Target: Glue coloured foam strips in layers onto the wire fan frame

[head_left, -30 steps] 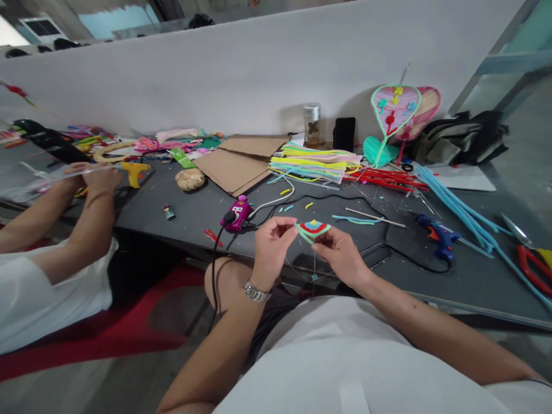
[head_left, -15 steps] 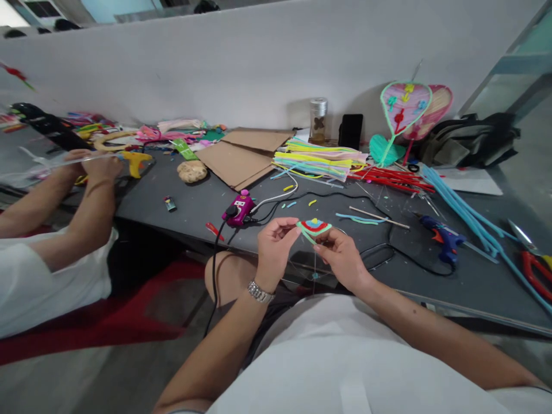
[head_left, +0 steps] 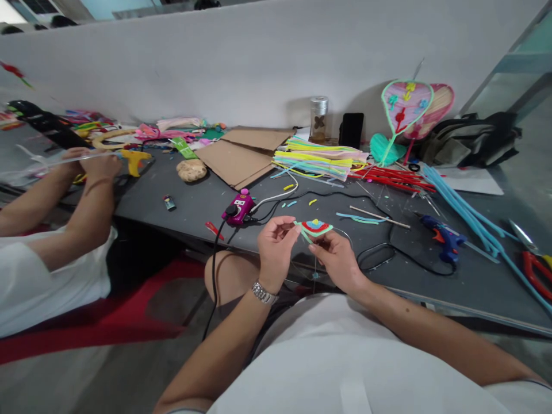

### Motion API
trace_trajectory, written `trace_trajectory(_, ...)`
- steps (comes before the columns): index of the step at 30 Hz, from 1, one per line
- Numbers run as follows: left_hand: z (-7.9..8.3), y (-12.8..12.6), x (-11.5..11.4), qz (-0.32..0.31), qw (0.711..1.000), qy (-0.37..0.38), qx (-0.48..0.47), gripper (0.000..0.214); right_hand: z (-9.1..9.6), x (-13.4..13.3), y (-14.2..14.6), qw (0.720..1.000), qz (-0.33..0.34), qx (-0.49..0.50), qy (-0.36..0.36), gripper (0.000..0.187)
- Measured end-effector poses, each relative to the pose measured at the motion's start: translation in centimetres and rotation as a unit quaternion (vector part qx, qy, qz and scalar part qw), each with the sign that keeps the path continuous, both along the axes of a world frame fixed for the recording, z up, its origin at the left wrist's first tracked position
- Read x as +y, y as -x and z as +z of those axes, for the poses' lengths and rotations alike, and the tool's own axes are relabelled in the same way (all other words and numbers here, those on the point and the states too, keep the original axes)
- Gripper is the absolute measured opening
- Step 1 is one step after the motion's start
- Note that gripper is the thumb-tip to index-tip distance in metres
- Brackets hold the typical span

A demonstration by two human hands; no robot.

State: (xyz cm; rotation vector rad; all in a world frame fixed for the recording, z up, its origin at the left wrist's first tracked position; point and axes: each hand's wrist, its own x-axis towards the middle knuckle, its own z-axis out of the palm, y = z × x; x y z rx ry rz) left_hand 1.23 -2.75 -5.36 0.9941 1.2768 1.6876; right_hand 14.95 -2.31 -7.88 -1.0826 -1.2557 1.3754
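Observation:
Both of my hands hold a small fan-shaped piece [head_left: 314, 227] of bent pipe cleaners in green, red, blue and yellow, just above the near edge of the dark table [head_left: 194, 207]. My left hand [head_left: 276, 247], with a metal watch at the wrist, pinches its left corner. My right hand [head_left: 335, 257] pinches its lower right side. A thin wire stem hangs down from the piece between my hands.
A blue glue gun [head_left: 442, 237] lies right of my hands, a purple plug adapter [head_left: 239, 207] left. Behind lie stacked pipe cleaners [head_left: 319, 158], cardboard [head_left: 241, 155], a jar [head_left: 319, 119], finished fans [head_left: 405, 112], red pliers [head_left: 535, 270]. Another person's hands [head_left: 92, 164] work at the left.
The view has shifted slightly down and left. My hands still hold the piece, with my right fingers shifted a little lower on it.

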Motion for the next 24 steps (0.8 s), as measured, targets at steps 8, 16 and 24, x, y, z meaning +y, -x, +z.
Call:
trace_trajectory(8, -0.1, 0.1, -0.1, 0.028, 0.996, -0.015, 0.087, 0.022, 0.0, 0.0, 0.0, 1.0, 0.001, 0.006, 0.014, 0.027)
trace_trajectory(16, 0.6, 1.1, -0.1, -0.008, 0.994, 0.015, 0.104, 0.022, 0.1, 0.1, 0.1, 1.0, -0.003, 0.014, 0.023, 0.025)
trace_trajectory(24, 1.1, 2.6, 0.3, -0.093, 0.99, 0.061, 0.091, 0.019, 0.1, 0.2, -0.2, 1.0, 0.003, -0.005, 0.027, 0.025)
